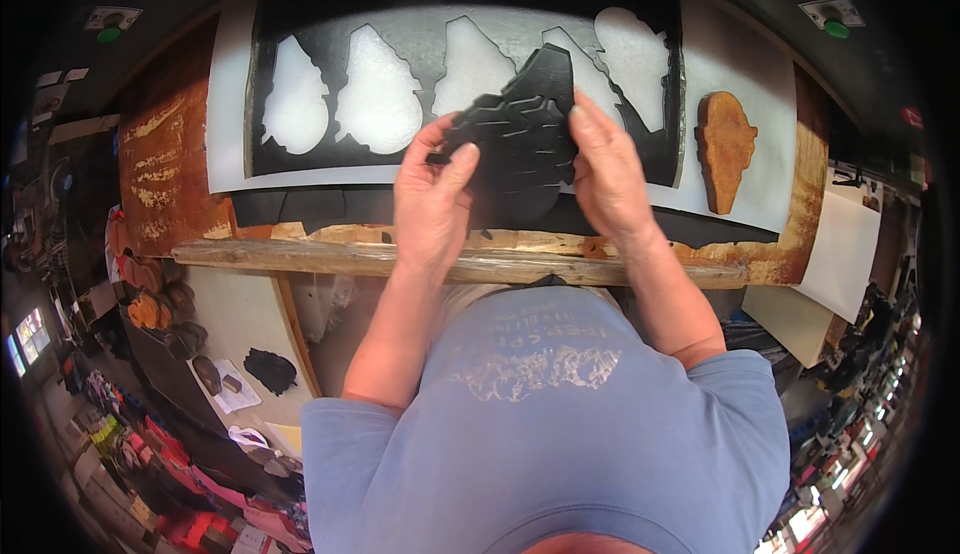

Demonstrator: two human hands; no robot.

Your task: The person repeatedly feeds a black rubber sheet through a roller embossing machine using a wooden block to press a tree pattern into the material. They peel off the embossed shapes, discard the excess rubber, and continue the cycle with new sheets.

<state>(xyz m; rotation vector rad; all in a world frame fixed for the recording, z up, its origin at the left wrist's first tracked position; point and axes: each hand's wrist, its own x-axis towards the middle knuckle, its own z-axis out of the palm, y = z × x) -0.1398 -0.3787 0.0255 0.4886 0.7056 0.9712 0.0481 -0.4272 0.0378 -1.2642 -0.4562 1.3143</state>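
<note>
Both hands — left hand [432, 199], right hand [607, 169] — grip a black die-cut shoe-sole piece [520, 134], lifted above the black rubber sheet [450, 44] on the desk [450, 262] — apparently mid-separation; careful peeling likely follows.

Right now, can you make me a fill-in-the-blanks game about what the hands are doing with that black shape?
1. The left hand and right hand together hold one cut-out piece whose colour is ____.
2. The black sheet on the bench shows ____ shaped holes.
3. To the right of the sheet lies a shaped block coloured ____.
4. The person's shirt is ____.

Missing words: black; five; brown; blue
</note>
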